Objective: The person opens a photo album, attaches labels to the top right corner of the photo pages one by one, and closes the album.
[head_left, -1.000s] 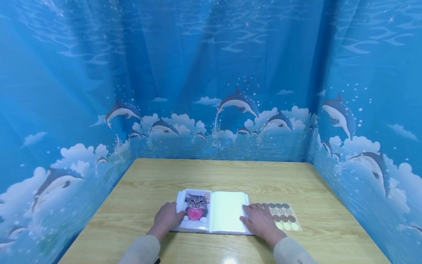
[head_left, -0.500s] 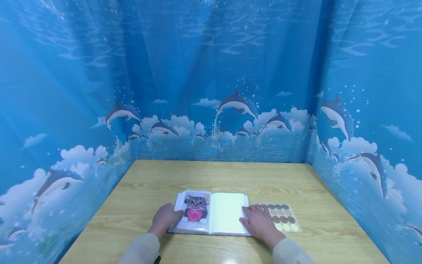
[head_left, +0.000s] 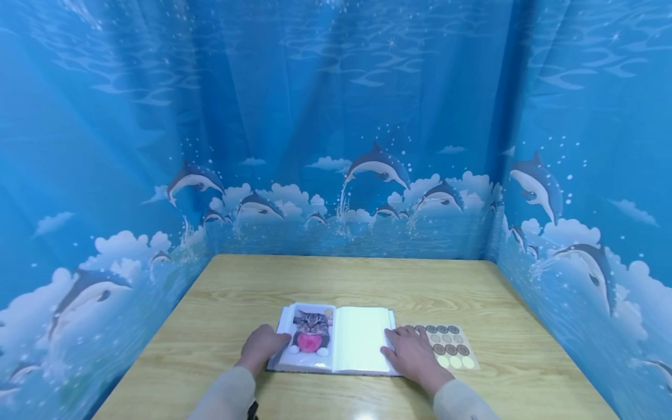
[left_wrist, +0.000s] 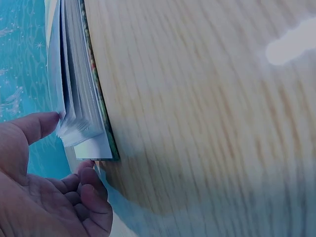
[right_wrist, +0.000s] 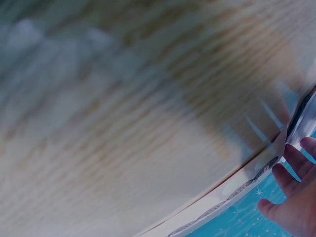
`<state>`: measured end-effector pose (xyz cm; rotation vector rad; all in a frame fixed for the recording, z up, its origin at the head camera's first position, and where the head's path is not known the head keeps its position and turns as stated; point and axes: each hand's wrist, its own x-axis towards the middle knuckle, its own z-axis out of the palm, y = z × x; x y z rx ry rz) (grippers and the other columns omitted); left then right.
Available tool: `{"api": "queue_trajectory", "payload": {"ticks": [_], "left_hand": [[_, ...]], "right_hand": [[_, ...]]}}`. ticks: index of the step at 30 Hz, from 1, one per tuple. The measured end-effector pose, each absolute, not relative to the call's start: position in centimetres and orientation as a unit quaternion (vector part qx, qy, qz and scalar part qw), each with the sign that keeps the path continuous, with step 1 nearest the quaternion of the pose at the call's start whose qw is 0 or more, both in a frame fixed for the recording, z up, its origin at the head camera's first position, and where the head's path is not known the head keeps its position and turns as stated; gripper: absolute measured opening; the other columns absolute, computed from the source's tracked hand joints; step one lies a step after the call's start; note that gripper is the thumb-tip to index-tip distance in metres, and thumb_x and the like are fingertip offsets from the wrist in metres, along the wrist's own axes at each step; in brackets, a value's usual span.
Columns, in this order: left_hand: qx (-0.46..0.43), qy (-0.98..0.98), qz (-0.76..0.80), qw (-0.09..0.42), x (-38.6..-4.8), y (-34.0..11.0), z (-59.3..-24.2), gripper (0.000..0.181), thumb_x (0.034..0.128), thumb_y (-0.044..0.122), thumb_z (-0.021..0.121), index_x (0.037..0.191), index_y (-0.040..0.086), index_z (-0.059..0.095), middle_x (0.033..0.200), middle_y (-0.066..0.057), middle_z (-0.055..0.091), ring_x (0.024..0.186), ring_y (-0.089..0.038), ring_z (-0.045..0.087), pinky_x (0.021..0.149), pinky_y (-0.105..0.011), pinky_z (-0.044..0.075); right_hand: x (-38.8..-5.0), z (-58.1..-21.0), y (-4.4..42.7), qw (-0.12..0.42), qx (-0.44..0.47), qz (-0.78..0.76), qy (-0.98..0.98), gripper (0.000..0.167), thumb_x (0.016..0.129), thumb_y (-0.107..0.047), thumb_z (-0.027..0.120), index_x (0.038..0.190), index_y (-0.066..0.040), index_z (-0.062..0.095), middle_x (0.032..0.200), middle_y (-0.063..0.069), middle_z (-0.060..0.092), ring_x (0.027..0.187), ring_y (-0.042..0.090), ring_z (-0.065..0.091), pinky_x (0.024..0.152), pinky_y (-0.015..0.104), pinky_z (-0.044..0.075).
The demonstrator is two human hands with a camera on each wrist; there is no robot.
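Observation:
An open photo album [head_left: 362, 338] lies on the table, a cat picture [head_left: 311, 333] on its left page and the right page blank white. My left hand [head_left: 262, 345] holds the album's left edge. In the left wrist view its thumb [left_wrist: 42, 126] touches the upper page edges, while the other fingers [left_wrist: 96, 197] curl beside the cover's corner. My right hand [head_left: 413, 353] rests on the right page's outer edge with fingers extended. Beside and partly under it is a sheet of round stickers [head_left: 452, 347], in brown, pale and cream rows.
The wood-grain table [head_left: 315, 280] extends beyond the album on all sides. Blue curtains [head_left: 336, 128] printed with dolphins and clouds stand behind the table and along both sides. Light reflects off the table's near edge.
My left hand has drawn slightly left, its thumb sliding back toward the album's outer edge. My right hand stays nearly in place. The pages look the same.

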<state>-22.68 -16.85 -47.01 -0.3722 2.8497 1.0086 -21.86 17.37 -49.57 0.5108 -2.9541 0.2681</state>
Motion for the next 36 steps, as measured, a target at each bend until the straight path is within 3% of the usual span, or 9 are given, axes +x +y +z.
{"api": "queue_trajectory", "payload": {"ticks": [5,15,26,36], "left_hand": [[-0.132,0.93,0.338,0.055,-23.2,-16.9,-47.2,0.059,0.0867,0.032,0.067,0.113,-0.019,0.056,0.109,-0.033,0.061,0.102,-0.045,0.06,0.092,-0.054,0.049],[-0.147,0.901,0.404,0.062,-23.9,-17.2,-47.9,0.07,0.0873,0.03,0.066,0.125,-0.025,0.044,0.126,-0.042,0.05,0.12,-0.054,0.049,0.105,-0.057,0.04],[-0.16,0.893,0.416,0.064,-23.8,-16.2,-47.7,0.066,0.0847,0.031,0.07,0.119,-0.022,0.05,0.112,-0.034,0.058,0.106,-0.045,0.058,0.097,-0.054,0.046],[-0.161,0.903,0.395,0.054,-23.8,-16.2,-47.7,0.069,0.0839,0.031,0.07,0.121,-0.023,0.049,0.116,-0.037,0.056,0.111,-0.049,0.055,0.1,-0.054,0.045]], "right_hand": [[-21.9,-49.6,17.3,0.064,0.169,0.088,-0.98,0.051,0.097,-0.041,0.059,0.133,-0.006,0.059,0.129,0.018,0.06,0.125,0.041,0.05,0.109,0.065,0.026],[-21.8,-49.4,17.3,0.06,0.164,0.087,-0.981,0.051,0.097,-0.041,0.059,0.133,-0.006,0.06,0.129,0.019,0.06,0.125,0.041,0.049,0.11,0.066,0.026],[-22.0,-49.8,17.4,0.06,0.169,0.082,-0.98,0.052,0.097,-0.042,0.058,0.135,-0.007,0.059,0.13,0.018,0.06,0.126,0.041,0.049,0.11,0.066,0.026],[-21.8,-49.6,17.4,0.057,0.169,0.078,-0.981,0.052,0.098,-0.044,0.057,0.135,-0.007,0.059,0.13,0.018,0.06,0.126,0.041,0.049,0.11,0.065,0.026]]}}
